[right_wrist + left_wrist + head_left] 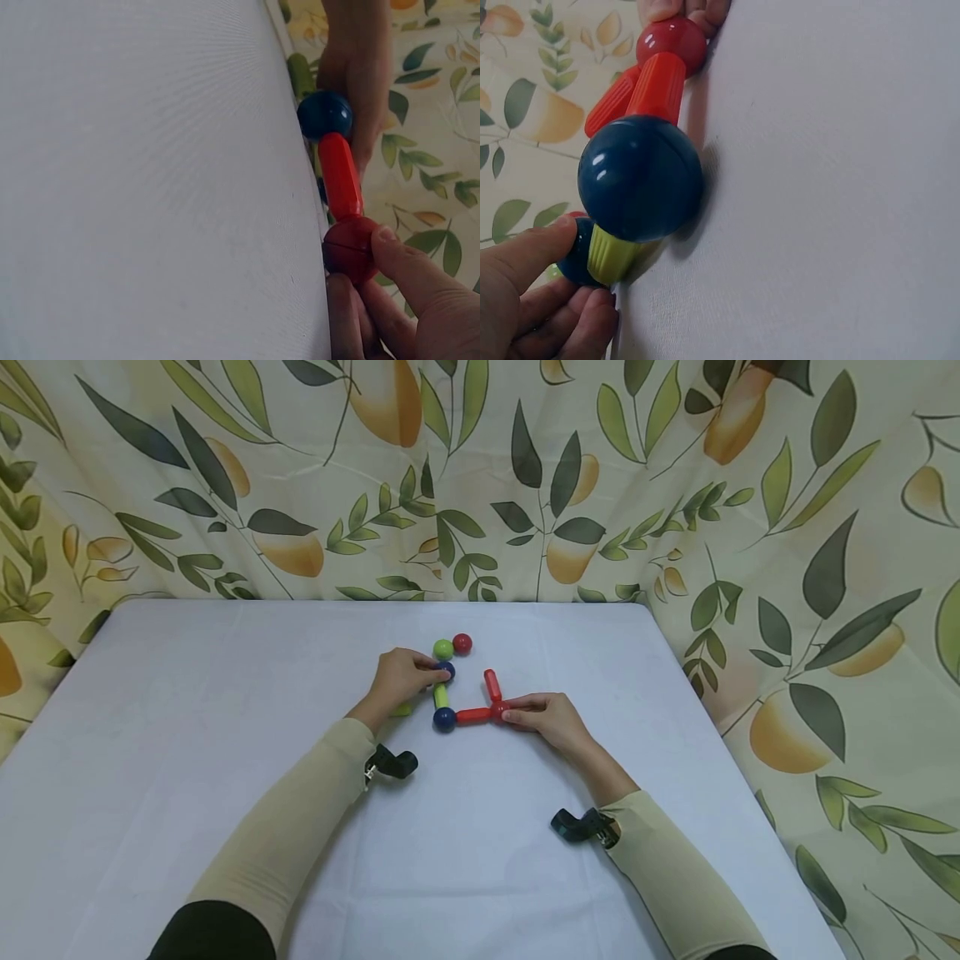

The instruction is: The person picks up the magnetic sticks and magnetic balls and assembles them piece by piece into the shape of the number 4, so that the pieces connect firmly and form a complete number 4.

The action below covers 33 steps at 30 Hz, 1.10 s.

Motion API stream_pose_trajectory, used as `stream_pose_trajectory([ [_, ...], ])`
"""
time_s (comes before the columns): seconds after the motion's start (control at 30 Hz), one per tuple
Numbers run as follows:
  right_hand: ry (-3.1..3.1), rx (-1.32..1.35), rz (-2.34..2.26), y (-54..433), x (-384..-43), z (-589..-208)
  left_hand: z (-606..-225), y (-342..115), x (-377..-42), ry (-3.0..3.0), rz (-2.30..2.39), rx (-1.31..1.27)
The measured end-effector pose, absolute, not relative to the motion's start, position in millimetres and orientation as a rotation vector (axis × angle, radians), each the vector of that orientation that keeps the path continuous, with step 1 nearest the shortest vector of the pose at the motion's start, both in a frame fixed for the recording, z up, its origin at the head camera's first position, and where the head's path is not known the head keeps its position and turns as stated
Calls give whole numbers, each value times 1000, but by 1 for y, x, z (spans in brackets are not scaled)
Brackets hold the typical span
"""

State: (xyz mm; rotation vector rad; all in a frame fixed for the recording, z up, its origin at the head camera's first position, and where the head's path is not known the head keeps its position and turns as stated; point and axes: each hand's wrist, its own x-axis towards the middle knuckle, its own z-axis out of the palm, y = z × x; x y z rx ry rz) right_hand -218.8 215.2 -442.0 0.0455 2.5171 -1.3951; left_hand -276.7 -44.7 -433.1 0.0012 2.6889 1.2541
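My left hand (400,681) pinches a dark blue ball (447,669) between thumb and fingers. From that ball a yellow-green rod (440,697) runs to a second blue ball (444,720), shown large in the left wrist view. A red rod (340,177) links this second ball to a red ball (350,249), which my right hand (553,720) grips with thumb and fingertips. Another red rod (492,685) points away from the red ball toward the back of the table. The linked pieces form an open-sided shape low over the white tabletop.
Behind the left hand's ball sit a light green ball (443,649) and another red ball (462,643), side by side. A green rod (402,710) lies beside the left wrist, partly covered. A leaf-patterned cloth (465,527) hangs behind the white table (225,693).
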Motion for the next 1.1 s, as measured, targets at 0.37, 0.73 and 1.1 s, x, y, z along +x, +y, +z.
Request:
stream_pose_trajectory([
  [0.37, 2516, 32, -1388, 215, -219, -442, -434, -31, -278, 2735, 1309, 26],
  [0.73, 2505, 47, -1390, 216, -220, -443, -426, -12, -282, 2718, 1282, 28],
  [1.1, 2535, 22, -1377, 217, -220, -444, -423, 8, -287, 2637, 1357, 66],
])
